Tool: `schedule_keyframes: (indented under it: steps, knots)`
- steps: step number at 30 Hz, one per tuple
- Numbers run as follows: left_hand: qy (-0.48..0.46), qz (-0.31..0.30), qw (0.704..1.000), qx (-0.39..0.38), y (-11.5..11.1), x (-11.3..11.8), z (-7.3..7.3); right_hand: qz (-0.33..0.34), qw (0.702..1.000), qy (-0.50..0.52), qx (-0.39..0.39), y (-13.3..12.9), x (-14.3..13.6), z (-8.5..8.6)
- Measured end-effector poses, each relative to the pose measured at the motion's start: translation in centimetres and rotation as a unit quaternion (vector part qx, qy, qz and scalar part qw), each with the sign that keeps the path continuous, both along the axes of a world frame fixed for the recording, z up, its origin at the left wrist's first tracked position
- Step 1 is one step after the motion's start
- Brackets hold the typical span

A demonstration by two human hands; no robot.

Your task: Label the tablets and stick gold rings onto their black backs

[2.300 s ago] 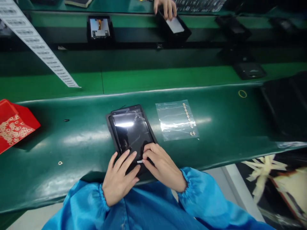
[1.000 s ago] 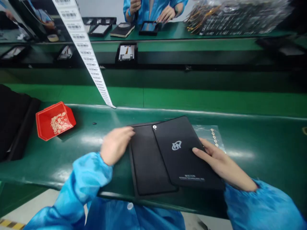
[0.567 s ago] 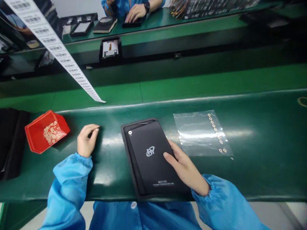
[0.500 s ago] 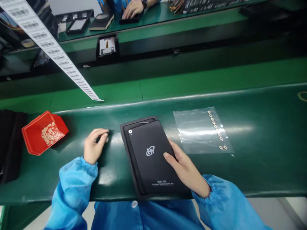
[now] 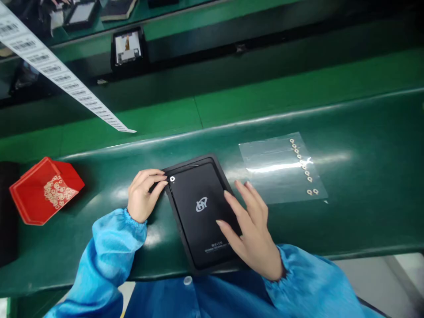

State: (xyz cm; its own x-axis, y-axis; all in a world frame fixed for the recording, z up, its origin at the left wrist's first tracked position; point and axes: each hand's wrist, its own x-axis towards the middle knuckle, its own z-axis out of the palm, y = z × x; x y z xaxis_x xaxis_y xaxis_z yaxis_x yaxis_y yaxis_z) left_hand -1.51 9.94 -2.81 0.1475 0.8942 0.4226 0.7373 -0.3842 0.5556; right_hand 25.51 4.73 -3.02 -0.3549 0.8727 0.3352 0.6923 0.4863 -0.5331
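A black tablet (image 5: 195, 207) lies face down in a black holder tray (image 5: 180, 234) on the green bench, its logo and round camera ring upward. My left hand (image 5: 144, 194) pinches something small at the tablet's top-left corner, fingertips at the camera ring. My right hand (image 5: 250, 232) rests flat on the tablet's right side with its fingers spread. Both arms wear blue sleeves.
A red bin (image 5: 43, 190) of small gold rings sits at the left. A clear film sheet (image 5: 281, 168) with a row of gold rings lies at the right. A barcode label strip (image 5: 62, 79) hangs across the upper left. Another device (image 5: 127, 46) stands on the far rail.
The tablet was turned from screen-up to face down and set into the holder. My left hand went out to the left and came back to the camera corner. My right hand spread flat.
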Motion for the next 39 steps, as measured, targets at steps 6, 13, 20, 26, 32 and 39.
schedule_keyframes:
  steps: [6,13,20,26,32,39]
  knots:
    - [0.093,-0.05,0.993,0.054,0.5,0.2,-0.3,0.106,0.991,-0.083,-0.022,0.6,-1.3,-0.4]
    - [0.147,-0.096,0.983,0.062,1.6,0.5,0.5,0.109,0.989,-0.06,-0.082,0.5,-1.5,-0.9]
    - [0.156,-0.045,0.987,-0.02,-1.2,1.2,-0.9,0.106,0.987,-0.048,-0.107,0.6,-1.4,-0.9]
    - [0.228,-0.075,0.971,-0.004,-0.8,0.8,0.1,0.11,0.987,-0.063,-0.096,0.6,-1.3,-1.0]
    - [0.131,-0.089,0.987,-0.002,3.0,-0.4,1.2,0.099,0.988,-0.084,-0.085,0.0,-1.1,-1.2]
    - [-0.255,0.024,0.947,-0.192,1.9,-0.4,2.3,0.1,0.988,-0.086,-0.083,0.0,-1.1,-1.1]
